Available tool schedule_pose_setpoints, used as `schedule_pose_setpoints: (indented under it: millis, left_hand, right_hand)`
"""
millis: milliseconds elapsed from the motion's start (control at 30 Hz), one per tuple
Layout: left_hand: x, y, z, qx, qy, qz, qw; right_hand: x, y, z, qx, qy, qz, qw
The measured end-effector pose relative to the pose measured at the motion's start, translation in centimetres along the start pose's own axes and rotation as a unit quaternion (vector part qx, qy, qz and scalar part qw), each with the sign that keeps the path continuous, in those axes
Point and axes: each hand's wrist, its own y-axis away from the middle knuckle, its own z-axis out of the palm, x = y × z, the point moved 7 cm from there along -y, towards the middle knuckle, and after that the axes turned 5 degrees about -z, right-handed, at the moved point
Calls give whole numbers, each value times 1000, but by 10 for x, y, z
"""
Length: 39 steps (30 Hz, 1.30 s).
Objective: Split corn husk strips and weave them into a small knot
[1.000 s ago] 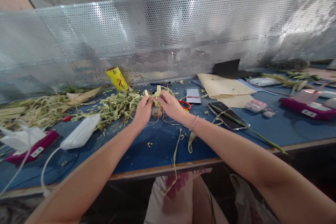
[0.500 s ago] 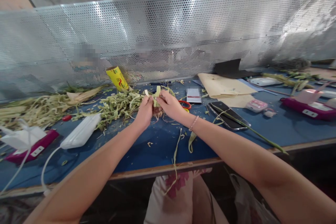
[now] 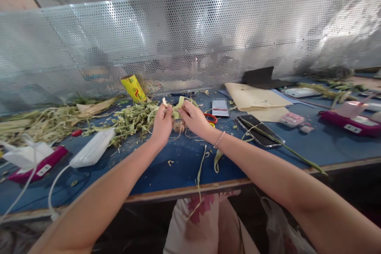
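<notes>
My left hand (image 3: 162,124) and my right hand (image 3: 194,118) meet above the blue table (image 3: 178,166), both pinched on a pale green leaf strip (image 3: 177,105) that sticks up between the fingertips. A small tangle of brown fibres (image 3: 179,126) hangs just below the two hands. Behind my left hand lies a pile of green and yellow leaf strips (image 3: 133,118). A thin bracelet sits on my right wrist.
A yellow roll (image 3: 133,89) leans by the perforated metal screen (image 3: 190,39). Red-handled scissors (image 3: 210,118), a card (image 3: 219,107), a black phone (image 3: 260,130), brown paper (image 3: 253,99) and pink boxes (image 3: 353,123) lie right. A white mask (image 3: 92,149) and more strips lie left.
Both hands have stayed pinched on the strip and shifted slightly; the fingers have worked it a little, and the fibre tangle under them shows more.
</notes>
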Motion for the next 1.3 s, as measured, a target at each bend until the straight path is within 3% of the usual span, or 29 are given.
schedule_pose_setpoints:
  millis: [300,500,667,767,867,967,1067,1200,1300]
  left_hand:
    - [2,0,-5,41,-10,37,998]
    - [6,4,-3,27,-6,40,999]
    - [12,7,-2,33,-8,45,998]
    - [13,7,-4,36,-11,50,998]
    - [13,6,-10,47,-34,65,996]
    - [13,4,-14,55,-79,83,992]
    - [11,1,-14,43,-98,80,991]
    - [6,-2,-8,-1,-86,53,995]
    - [7,-4,-7,1,-119,70,990]
  right_hand:
    - [13,-3,-7,29,-1,33,999]
    - [18,-4,-9,80,-114,58,989]
    - [21,-3,-11,113,-150,99,977]
    - [26,-3,-9,105,-158,104,976]
    - [27,-6,-4,52,-158,71,983]
    - [23,-7,-4,6,-112,37,993]
    - [13,-5,-8,-19,10,0,1000]
    - [3,-2,-9,-41,171,-32,984]
    - [4,-2,-6,-55,247,-35,967]
